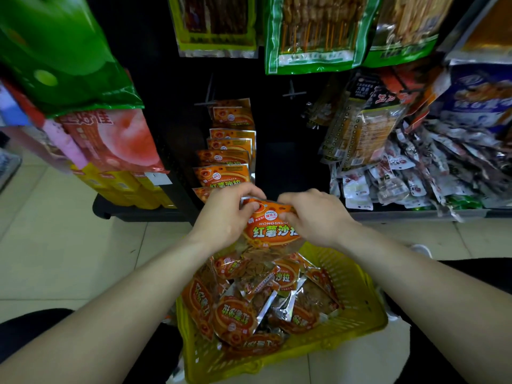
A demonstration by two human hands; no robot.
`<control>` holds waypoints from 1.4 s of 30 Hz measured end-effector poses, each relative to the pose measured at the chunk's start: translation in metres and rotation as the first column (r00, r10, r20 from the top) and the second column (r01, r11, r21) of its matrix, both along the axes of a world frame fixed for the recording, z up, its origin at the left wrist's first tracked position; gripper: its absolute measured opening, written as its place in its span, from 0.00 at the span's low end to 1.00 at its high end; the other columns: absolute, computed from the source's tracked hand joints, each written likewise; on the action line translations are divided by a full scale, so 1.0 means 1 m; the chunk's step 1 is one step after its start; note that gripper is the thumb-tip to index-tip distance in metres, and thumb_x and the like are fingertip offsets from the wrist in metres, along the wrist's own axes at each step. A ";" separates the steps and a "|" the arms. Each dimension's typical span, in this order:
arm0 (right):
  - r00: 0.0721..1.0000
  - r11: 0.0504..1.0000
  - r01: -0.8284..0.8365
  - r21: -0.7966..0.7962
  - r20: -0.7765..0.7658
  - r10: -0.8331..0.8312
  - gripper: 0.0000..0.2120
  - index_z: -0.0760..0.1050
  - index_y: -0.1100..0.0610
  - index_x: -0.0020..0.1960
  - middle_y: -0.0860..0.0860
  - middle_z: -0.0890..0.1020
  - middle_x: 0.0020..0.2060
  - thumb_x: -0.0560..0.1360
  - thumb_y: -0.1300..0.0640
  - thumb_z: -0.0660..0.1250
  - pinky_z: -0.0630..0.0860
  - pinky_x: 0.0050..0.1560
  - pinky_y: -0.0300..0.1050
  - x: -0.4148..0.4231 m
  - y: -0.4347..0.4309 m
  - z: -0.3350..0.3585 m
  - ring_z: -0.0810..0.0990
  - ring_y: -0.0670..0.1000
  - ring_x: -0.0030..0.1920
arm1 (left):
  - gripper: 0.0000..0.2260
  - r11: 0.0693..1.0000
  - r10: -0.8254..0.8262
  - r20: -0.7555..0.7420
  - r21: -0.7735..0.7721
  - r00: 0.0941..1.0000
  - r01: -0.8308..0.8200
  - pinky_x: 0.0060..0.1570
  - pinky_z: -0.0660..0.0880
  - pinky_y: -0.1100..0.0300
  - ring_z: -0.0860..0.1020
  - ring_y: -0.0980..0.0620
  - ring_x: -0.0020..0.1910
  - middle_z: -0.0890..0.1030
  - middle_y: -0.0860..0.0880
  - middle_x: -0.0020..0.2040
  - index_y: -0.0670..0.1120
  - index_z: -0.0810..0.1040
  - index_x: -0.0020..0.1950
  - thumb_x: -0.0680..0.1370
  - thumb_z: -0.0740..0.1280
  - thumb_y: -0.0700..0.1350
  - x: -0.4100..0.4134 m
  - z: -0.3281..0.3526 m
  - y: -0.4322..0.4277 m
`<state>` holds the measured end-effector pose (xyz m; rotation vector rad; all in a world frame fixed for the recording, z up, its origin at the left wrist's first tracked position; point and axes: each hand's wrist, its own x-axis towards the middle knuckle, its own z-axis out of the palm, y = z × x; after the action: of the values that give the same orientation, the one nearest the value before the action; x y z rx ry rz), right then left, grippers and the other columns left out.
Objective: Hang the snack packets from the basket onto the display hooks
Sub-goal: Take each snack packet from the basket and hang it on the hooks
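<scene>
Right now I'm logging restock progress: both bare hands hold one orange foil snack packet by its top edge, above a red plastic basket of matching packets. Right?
Not quite: the plastic basket is yellow, not red, as the head view shows. Both the left hand and right hand do hold the orange foil snack packet by its top edge.

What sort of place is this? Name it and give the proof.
Most likely a small shop's snack aisle. Orange packets hang in a row on a dark display rack, other snack bags hang above, and a yellow basket of matching packets sits on the tiled floor for restocking.
</scene>
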<state>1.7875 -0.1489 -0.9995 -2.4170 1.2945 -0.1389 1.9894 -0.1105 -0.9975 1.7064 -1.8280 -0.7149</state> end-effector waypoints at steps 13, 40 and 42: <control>0.979 0.929 0.184 -0.322 -0.022 -0.201 0.07 0.77 0.48 0.54 0.56 0.84 0.46 0.79 0.49 0.64 0.69 0.44 0.52 -0.033 -0.056 0.022 0.81 0.63 0.49 | 0.17 0.993 0.113 -0.014 0.018 0.994 -0.112 0.52 0.77 0.58 0.79 0.57 0.56 0.80 0.55 0.62 0.54 0.76 0.67 0.78 0.69 0.48 0.012 0.000 -0.011; 0.966 0.957 0.233 -0.171 -0.073 -0.248 0.16 0.74 0.46 0.67 0.53 0.80 0.61 0.79 0.51 0.64 0.63 0.68 0.55 0.027 -0.335 -0.112 0.74 0.57 0.65 | 0.33 0.902 0.341 -0.073 0.304 0.937 -0.305 0.64 0.71 0.52 0.68 0.45 0.73 0.58 0.50 0.79 0.60 0.53 0.79 0.80 0.66 0.46 -0.083 -0.212 -0.258; 0.970 0.959 0.230 -0.165 -0.046 -0.240 0.16 0.75 0.46 0.65 0.53 0.80 0.60 0.78 0.51 0.64 0.66 0.67 0.54 0.030 -0.345 -0.116 0.75 0.58 0.64 | 0.33 0.902 0.346 -0.039 0.288 0.938 -0.321 0.62 0.73 0.51 0.70 0.43 0.71 0.56 0.49 0.79 0.61 0.52 0.79 0.80 0.65 0.46 -0.085 -0.218 -0.267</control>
<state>1.8172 -0.4939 -1.1152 -2.4054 1.6576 -0.2376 1.9049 -0.3776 -1.2154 2.0654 -1.3708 -0.9146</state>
